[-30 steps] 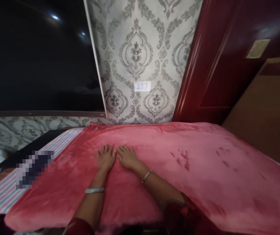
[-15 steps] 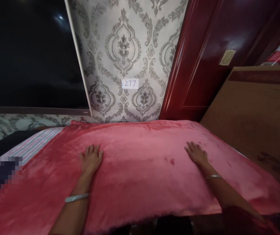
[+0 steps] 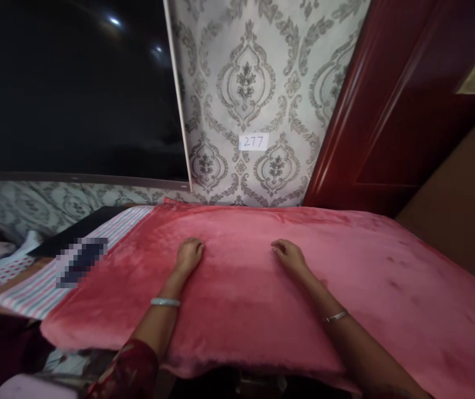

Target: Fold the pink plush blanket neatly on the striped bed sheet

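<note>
A pink-red plush blanket [image 3: 237, 299] lies spread over the table surface in front of me. My left hand [image 3: 190, 254] is above its left middle part, fingers loosely bent and nothing visible in them. A pale bangle circles that wrist. To the right, my right hand [image 3: 289, 255] hovers over or rests on the blanket, its fingers curved inward with a small gap to the thumb. It wears a thin silver bangle. Whether the fingertips touch the blanket I cannot tell.
A striped cloth [image 3: 33, 293] shows beneath the blanket's left edge, with a pixelated patch on it. Behind stand a dark television screen [image 3: 71, 88] and patterned wallpaper bearing a paper label [image 3: 254, 142] reading 277. A dark red door frame [image 3: 345, 105] and a cardboard box [image 3: 453, 205] are at right.
Both hands have gone from lying flat with spread fingers to bent fingers, and they are closer together. The view has turned left, showing more of the striped cloth.
</note>
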A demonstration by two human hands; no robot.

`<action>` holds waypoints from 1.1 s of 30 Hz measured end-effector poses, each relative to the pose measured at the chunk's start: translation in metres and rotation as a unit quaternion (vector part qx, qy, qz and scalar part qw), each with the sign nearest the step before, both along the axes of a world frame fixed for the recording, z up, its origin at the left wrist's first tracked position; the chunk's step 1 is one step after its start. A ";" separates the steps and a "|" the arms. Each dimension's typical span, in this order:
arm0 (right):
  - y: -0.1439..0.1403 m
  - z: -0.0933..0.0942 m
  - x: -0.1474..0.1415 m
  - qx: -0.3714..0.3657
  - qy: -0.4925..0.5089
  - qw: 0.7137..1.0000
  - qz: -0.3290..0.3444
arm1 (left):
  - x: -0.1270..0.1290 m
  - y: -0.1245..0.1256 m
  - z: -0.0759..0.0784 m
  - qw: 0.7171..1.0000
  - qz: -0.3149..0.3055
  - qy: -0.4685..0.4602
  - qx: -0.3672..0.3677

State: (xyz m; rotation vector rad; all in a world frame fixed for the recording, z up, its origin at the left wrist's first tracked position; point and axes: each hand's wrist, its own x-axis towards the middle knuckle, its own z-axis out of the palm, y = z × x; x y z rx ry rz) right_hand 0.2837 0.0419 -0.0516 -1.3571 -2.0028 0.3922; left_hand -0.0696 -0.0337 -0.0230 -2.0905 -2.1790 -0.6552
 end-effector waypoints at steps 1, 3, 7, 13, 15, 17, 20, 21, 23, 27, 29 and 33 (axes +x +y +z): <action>0.000 -0.002 -0.013 0.005 0.008 1.000 0.020 | -0.004 0.001 0.003 1.000 -0.014 -0.001 -0.003; -0.002 -0.006 -0.029 0.011 0.021 0.999 0.046 | -0.013 0.004 0.009 0.999 -0.046 -0.006 -0.011; -0.007 -0.013 -0.035 0.008 0.041 0.997 0.062 | -0.031 0.011 0.016 0.994 -0.101 -0.019 -0.031; -0.009 -0.020 -0.030 -0.013 0.090 0.994 0.066 | -0.041 0.019 0.004 0.992 -0.120 -0.035 -0.035; -0.008 -0.021 -0.030 -0.013 0.086 0.994 0.065 | -0.041 0.019 -0.001 0.993 -0.113 -0.036 -0.026; -0.007 -0.022 -0.031 -0.011 0.082 0.995 0.064 | -0.039 0.019 -0.004 0.994 -0.106 -0.036 -0.014; -0.006 -0.022 -0.031 -0.011 0.081 0.995 0.060 | -0.037 0.016 -0.002 0.995 -0.096 -0.035 0.010; -0.006 -0.022 -0.031 -0.010 0.080 0.995 0.059 | -0.036 0.016 -0.001 0.995 -0.092 -0.035 0.019; -0.007 -0.022 -0.031 -0.005 0.078 0.995 0.058 | -0.034 0.015 0.002 0.995 -0.083 -0.036 0.035; -0.010 -0.021 -0.031 0.010 0.075 0.996 0.056 | -0.030 0.017 0.004 0.996 -0.060 -0.033 0.053; -0.011 -0.021 -0.030 0.011 0.073 0.996 0.055 | -0.028 0.019 0.004 0.997 -0.051 -0.027 0.060; -0.016 -0.015 -0.031 0.038 0.066 0.995 0.064 | -0.029 0.020 0.006 0.996 -0.043 -0.011 0.073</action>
